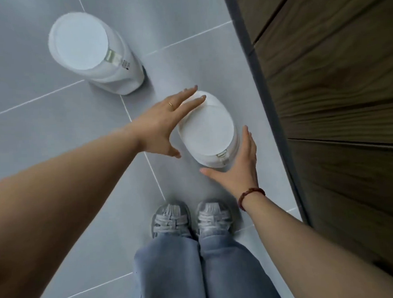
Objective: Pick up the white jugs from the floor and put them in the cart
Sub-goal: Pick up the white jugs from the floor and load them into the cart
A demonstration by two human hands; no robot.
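White jug (207, 128) upright between left hand (161, 123) and right hand (240, 164); both spread flat; contact unclear.

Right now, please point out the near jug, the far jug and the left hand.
near jug (207, 129), head view, on its flat white top.
far jug (78, 41), head view, on its flat white top.
left hand (164, 124), head view, on its back.

The near jug (207, 129) is white with a flat round lid and a small label on its side. It stands upright on the grey tiled floor (25, 78), towards the right. The far jug (85, 42) looks the same and stands upright, well apart to the left.
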